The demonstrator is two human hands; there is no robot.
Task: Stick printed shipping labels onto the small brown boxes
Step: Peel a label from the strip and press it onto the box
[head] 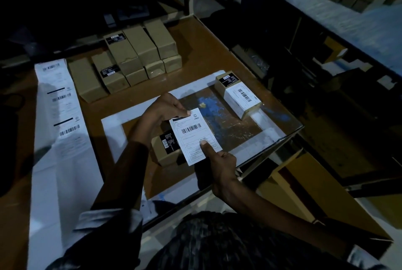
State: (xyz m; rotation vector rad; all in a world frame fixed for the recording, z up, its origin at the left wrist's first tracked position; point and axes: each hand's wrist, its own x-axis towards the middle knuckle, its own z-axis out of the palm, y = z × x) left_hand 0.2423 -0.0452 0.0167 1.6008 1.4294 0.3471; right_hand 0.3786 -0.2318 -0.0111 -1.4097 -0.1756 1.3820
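Note:
A white shipping label (194,135) with a barcode hovers over a small brown box (165,150) that lies on the table in front of me. My left hand (165,108) pinches the label's top left corner. My right hand (219,164) holds the label's lower right edge, its thumb pressed on the printed face. The label hides most of the box; a black sticker shows on the box's left part. A second brown box (239,94) at the right carries a white label on its top.
Several unlabelled brown boxes (130,58) are stacked at the back of the brown table (206,52). A long strip of printed labels (63,113) runs down the left side. Dark shelving and cartons stand to the right.

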